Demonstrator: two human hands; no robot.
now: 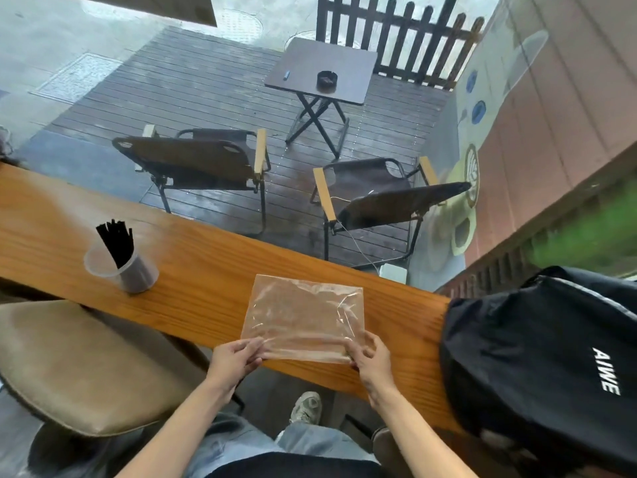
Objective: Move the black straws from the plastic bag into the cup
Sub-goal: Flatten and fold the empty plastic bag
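Head view, read from the left, takes in first a padded stool (79, 367) tucked under the near edge of the wooden worktop (213, 270). On the worktop's left part stands the clear cup (120, 270), upright, with the bundle of black straws (116, 242) already in it, their tops fanning out above the rim and leaning a little to the left. Well apart from the cup, toward the middle of the worktop, lies the plastic bag (305, 319), flat and see-through, and no straw shows inside it; the wood grain reads straight through the film. The left hand (236, 357) pinches the bag's near left corner between thumb and curled fingers, and the right hand (367, 357) pinches the near right corner the same way, so both hands hold the bag by its near edge, which sits at the worktop's front lip. Farther right a black backpack (548, 370) rests on the end of the worktop, not touching the bag. Judging from this, the transfer itself looks finished: every straw in sight is in the cup and the bag appears empty. What is left, if anything, seems to be only smoothing, folding or setting aside the bag, though a straw hidden under a crease cannot be fully ruled out.
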